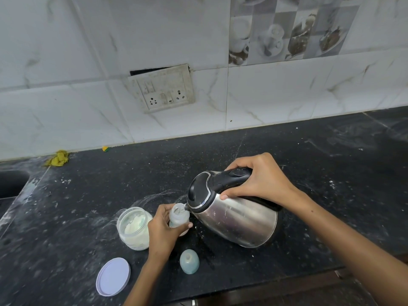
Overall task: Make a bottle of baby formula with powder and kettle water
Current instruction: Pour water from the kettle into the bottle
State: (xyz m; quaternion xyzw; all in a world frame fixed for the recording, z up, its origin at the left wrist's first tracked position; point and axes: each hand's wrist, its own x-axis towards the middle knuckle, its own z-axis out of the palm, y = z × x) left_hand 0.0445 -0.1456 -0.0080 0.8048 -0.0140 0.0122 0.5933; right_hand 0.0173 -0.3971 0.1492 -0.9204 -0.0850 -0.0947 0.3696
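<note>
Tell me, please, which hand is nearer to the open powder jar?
Left. The left hand holds the bottle right beside the jar, nearly touching its right side. The right hand is farther right, gripping the kettle handle.

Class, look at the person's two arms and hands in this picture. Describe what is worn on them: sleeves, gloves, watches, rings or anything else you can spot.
Both forearms are bare as far as the frame shows; no sleeve reaches into view. The left hand and right hand wear no gloves. No watch, bracelet or ring is visible on either wrist or on the fingers that show. The nails look short and unpainted.
</note>
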